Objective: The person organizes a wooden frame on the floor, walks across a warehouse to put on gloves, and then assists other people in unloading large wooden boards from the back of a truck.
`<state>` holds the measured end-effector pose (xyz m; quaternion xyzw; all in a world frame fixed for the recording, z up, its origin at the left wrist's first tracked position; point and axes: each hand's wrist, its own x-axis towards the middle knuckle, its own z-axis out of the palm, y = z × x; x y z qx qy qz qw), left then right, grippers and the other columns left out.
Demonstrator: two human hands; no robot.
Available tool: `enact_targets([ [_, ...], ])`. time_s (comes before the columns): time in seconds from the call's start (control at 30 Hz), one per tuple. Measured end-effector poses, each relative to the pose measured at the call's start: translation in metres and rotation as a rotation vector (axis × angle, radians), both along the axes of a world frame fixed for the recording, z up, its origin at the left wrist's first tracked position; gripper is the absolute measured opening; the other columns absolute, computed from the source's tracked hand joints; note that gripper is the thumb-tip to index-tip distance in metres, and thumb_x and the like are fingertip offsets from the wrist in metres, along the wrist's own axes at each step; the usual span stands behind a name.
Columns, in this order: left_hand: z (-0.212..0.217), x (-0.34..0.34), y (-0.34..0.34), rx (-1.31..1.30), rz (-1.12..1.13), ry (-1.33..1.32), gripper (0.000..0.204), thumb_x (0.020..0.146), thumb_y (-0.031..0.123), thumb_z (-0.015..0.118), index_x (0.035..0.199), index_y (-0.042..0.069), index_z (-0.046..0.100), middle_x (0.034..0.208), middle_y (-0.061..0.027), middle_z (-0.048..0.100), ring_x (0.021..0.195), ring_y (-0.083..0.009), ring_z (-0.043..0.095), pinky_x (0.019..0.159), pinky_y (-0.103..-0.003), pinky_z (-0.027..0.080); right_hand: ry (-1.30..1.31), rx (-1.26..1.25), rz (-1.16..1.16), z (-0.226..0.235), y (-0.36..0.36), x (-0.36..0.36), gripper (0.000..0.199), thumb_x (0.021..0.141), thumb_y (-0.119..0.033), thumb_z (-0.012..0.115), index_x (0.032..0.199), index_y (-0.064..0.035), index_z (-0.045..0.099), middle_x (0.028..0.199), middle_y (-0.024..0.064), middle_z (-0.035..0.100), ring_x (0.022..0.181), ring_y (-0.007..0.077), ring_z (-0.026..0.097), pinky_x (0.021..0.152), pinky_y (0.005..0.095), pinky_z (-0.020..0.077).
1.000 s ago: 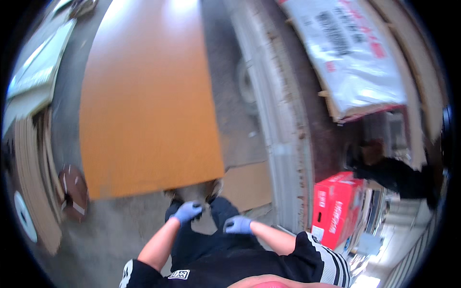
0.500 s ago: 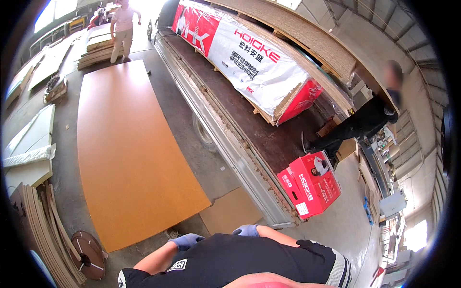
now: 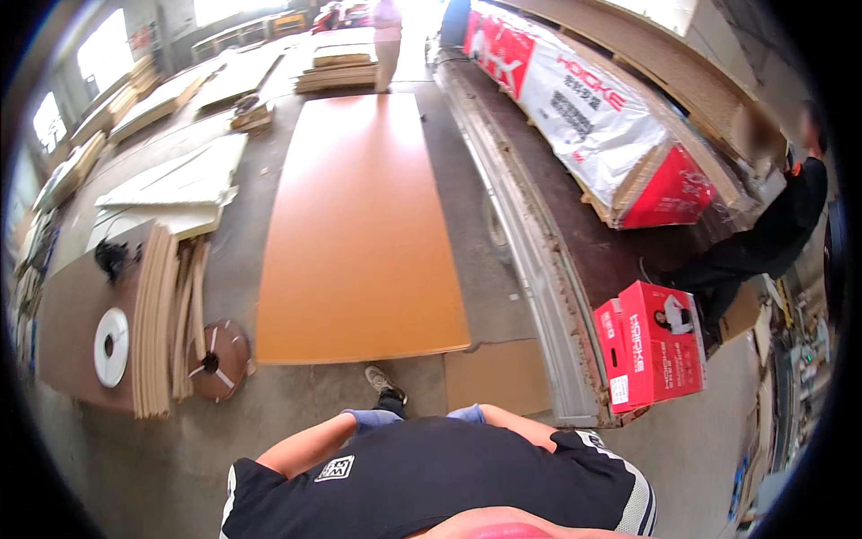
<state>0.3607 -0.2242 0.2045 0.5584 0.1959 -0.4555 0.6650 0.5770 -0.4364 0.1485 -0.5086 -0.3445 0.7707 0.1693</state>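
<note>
My left hand [image 3: 371,419], in a blue-grey glove, is low at the front of my body. My right hand [image 3: 465,413], gloved alike, is at the same height to its right. The dark shirt covers the fingers of both, so whether they hold anything is hidden. Ahead of them lies a large flat orange-brown board [image 3: 359,234], its near edge apart from my gloves. One of my shoes [image 3: 386,382] shows on the floor between that edge and my body.
A person [image 3: 387,45] stands at the board's far end. To the right runs a truck bed [image 3: 530,242] with a wrapped panel stack [image 3: 593,117] and a red carton [image 3: 660,346]; another person [image 3: 763,229] is beside the carton. Leaning panels [image 3: 157,323] and tape rolls [image 3: 220,359] are left.
My view has swung left, so the board and truck appear farther right. My shoe has come into fuller view. Less of my gloves shows. The person by the carton is more upright.
</note>
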Motion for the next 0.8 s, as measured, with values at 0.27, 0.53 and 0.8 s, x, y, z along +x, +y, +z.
enact_targets([
  [0.27, 0.050, -0.087, -0.013, 0.827, -0.397, -0.735, 0.028, 0.091, 0.036, 0.052, 0.102, 0.019, 0.071, 0.097, -0.0196, 0.070, 0.093, -0.0384, 0.068, 0.075, -0.048, 0.053, 0.024, 0.034, 0.111, 0.028, 0.009, -0.045, 0.038, 0.094, -0.029, 0.062, 0.124, -0.0066, 0.067, 0.115, 0.0048, 0.069, 0.102, 0.0166, 0.063, 0.092, 0.0352, 0.0493],
  [0.53, 0.036, -0.185, 0.002, 0.995, -0.152, -0.729, 0.026, 0.091, 0.039, 0.051, 0.095, 0.019, 0.066, 0.085, -0.0151, 0.070, 0.083, -0.0370, 0.069, 0.068, -0.050, 0.051, 0.014, 0.038, 0.126, 0.045, 0.056, -0.111, 0.037, 0.096, -0.028, 0.062, 0.125, -0.0055, 0.065, 0.117, 0.0048, 0.068, 0.104, 0.0163, 0.062, 0.093, 0.0349, 0.0488],
  [0.8, 0.027, -0.328, 0.058, 1.063, 0.157, -0.860, 0.028, 0.092, 0.041, 0.049, 0.092, 0.018, 0.065, 0.087, -0.0144, 0.071, 0.084, -0.0352, 0.070, 0.069, -0.050, 0.051, 0.017, 0.043, 0.102, 0.051, 0.144, -0.240, 0.036, 0.097, -0.026, 0.062, 0.126, -0.0047, 0.064, 0.119, 0.0049, 0.067, 0.105, 0.0159, 0.061, 0.095, 0.0347, 0.0484],
])
